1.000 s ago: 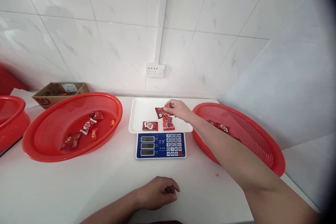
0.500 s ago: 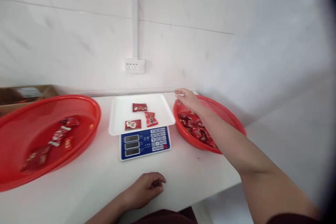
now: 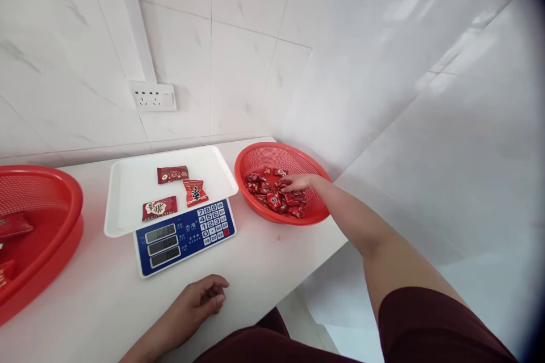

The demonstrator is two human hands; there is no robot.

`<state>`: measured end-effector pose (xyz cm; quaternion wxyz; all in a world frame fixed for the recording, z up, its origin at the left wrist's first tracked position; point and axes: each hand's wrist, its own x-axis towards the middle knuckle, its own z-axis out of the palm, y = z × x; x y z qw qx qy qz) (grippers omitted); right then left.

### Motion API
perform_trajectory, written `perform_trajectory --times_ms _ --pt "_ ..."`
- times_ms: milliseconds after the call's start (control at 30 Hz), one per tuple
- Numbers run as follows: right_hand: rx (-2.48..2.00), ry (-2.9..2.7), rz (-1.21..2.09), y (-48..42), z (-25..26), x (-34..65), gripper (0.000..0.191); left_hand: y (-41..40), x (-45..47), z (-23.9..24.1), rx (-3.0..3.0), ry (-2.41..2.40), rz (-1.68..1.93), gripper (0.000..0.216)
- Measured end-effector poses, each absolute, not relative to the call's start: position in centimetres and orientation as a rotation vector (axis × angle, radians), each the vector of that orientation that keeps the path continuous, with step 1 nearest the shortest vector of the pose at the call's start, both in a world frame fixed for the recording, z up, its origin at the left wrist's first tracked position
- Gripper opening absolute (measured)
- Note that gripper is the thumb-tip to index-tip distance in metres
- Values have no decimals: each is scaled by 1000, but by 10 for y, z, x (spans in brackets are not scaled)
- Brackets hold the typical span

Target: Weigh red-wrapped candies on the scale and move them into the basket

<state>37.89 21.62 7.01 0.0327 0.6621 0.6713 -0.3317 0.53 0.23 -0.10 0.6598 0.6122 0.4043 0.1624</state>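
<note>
Against tiled wall (image 3: 242, 79), white table (image 3: 251, 255), red basket (image 3: 283, 157)

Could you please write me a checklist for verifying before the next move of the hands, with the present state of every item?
1. Right hand at the packets in the right basket: ok.
2. Firm hold on one of them: cannot tell; the fingertips are hard to make out there.
3. Left hand apart from the scale: ok, it is loosely curled over the table near the front edge.
4. Three wrapped pieces lying on the white tray: ok.
5. Tabletop free of scraps: not ok, a small bit lies in front of the right basket.
</note>
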Motion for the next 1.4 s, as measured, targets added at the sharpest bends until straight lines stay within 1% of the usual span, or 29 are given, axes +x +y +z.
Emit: perform_trajectory --times_ms 167,233,400,500,633,700,833,900,933,1033,1100,1267,1400 --pt "2045 2137 -1003 219 68 370 30 3 5 1 1333 903 384 37" --pt "2077 2193 -1005 218 68 367 29 2 6 3 1317 898 396 38" --pt "2132 2377 -961 223 73 351 41 2 6 5 1302 880 411 40" --pt "2075 2471 -896 231 74 329 47 2 6 3 1301 880 412 38" --pt "1969 2473 -796 239 66 295 72 2 5 1 1309 883 422 36" --pt "1975 2432 -725 242 59 282 81 1 5 0 1310 880 423 37" --pt "1987 2377 -616 244 50 275 84 -1 5 3 1324 894 410 36" --pt "1957 2352 -606 246 50 278 77 -2 5 5 1335 915 402 35" --pt "1936 2337 -612 246 50 280 69 -2 5 6 1337 922 399 34" --pt "1891 2304 -639 247 52 285 39 -3 5 5 1340 923 403 33" --pt "1894 2293 -664 245 53 286 28 -2 5 3 1339 918 412 32" --pt "1966 2282 -830 236 66 290 25 -3 4 1 1335 915 433 30" --pt "2043 2363 -1042 221 91 299 20 -3 4 0 1306 886 449 33"
